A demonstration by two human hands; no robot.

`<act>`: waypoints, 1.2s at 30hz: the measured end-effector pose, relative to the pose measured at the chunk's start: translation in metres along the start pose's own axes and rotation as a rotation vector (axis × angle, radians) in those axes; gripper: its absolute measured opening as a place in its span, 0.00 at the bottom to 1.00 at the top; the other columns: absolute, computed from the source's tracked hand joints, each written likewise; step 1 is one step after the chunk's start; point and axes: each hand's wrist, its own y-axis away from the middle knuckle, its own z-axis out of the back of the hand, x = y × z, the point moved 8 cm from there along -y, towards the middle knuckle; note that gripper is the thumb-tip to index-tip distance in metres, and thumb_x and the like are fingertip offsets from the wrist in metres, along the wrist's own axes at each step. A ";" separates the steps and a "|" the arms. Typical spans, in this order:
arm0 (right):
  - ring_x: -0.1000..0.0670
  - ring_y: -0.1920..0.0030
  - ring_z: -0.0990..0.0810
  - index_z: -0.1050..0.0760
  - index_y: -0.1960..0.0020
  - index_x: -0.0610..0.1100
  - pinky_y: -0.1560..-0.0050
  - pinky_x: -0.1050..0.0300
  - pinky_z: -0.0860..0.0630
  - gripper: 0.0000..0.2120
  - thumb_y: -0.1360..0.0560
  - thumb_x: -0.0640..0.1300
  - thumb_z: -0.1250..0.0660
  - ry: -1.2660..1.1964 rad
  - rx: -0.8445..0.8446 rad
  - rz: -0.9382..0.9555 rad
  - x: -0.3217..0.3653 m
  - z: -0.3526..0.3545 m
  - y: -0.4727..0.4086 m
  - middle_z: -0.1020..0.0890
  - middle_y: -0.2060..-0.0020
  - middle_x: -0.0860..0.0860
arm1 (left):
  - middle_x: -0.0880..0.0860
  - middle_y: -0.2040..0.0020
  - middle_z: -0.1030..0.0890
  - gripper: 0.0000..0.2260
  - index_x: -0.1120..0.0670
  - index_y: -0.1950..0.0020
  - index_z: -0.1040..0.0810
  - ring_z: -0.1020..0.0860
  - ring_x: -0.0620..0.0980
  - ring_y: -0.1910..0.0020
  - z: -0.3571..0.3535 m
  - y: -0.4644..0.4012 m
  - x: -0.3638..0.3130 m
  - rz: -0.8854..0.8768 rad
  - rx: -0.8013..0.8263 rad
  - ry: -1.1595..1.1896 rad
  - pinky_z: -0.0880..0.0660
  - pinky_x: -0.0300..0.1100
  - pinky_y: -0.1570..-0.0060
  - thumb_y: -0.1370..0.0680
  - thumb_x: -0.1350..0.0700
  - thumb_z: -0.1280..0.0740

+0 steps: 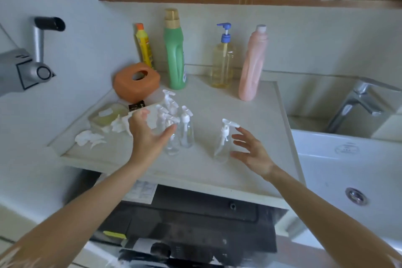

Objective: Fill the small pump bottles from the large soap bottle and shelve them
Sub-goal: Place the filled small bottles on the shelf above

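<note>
reaching toward clear pump bottles on counter (250, 104)
left hand (148, 135) spread beside bottle cluster (176, 128); right hand (252, 150) spread beside single bottle (224, 141); both empty.

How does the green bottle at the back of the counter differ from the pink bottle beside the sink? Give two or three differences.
The green bottle has a gold cap; the pink bottle has a white one. The green bottle stands nearer the orange holder, while the pink bottle stands nearer the tap. Both are tall, opaque and upright on the counter.
</note>
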 end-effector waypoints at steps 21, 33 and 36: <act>0.49 0.43 0.21 0.31 0.38 0.44 0.43 0.52 0.22 0.17 0.25 0.34 0.32 0.094 0.212 0.138 0.048 -0.023 -0.043 0.20 0.44 0.48 | 0.38 0.54 0.17 0.17 0.41 0.49 0.21 0.19 0.39 0.57 -0.077 0.037 -0.042 0.011 0.283 0.046 0.25 0.29 0.56 0.34 0.51 0.22; 0.52 0.44 0.23 0.32 0.38 0.42 0.44 0.59 0.25 0.17 0.24 0.29 0.36 0.077 0.163 0.561 0.277 0.173 -0.181 0.23 0.45 0.48 | 0.47 0.59 0.16 0.11 0.48 0.55 0.20 0.18 0.44 0.60 -0.161 -0.149 -0.303 -0.277 0.082 0.052 0.20 0.43 0.55 0.34 0.51 0.22; 0.48 0.43 0.22 0.32 0.38 0.42 0.46 0.55 0.23 0.16 0.23 0.31 0.36 0.093 0.179 0.538 0.301 0.208 -0.228 0.22 0.44 0.45 | 0.46 0.62 0.17 0.11 0.46 0.59 0.21 0.18 0.44 0.61 -0.189 -0.190 -0.338 -0.264 0.029 -0.022 0.20 0.44 0.56 0.35 0.46 0.22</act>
